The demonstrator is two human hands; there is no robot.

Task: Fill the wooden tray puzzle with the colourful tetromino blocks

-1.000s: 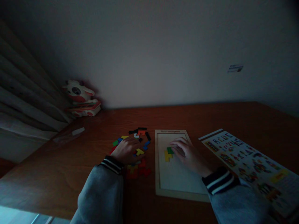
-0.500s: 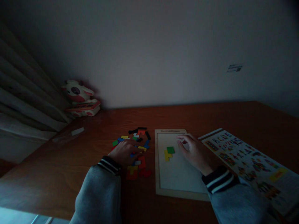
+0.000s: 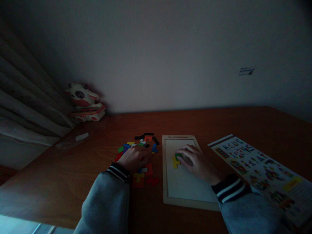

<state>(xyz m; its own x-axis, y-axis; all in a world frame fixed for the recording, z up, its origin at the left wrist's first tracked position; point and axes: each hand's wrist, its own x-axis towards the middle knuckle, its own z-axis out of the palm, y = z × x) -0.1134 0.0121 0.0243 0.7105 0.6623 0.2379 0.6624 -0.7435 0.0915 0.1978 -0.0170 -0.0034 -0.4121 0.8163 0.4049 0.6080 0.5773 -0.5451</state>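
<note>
A pale wooden puzzle tray lies on the brown desk. A yellow piece sits in its upper part, with a green piece against it. My right hand covers most of the green piece, fingertips closed down on it. My left hand rests on a heap of loose coloured pieces left of the tray. Its fingers are curled together over the pieces, and what they hold is hidden. Both arms wear grey sleeves with striped cuffs.
A printed pattern booklet lies open right of the tray. A red and white toy cow stands at the back left corner by the curtain. A small pale strip lies near it. The room is dim.
My right hand was lifted near the tray's top right half a second ago and has come back down onto the green piece. My left hand shifted slightly over the heap.
</note>
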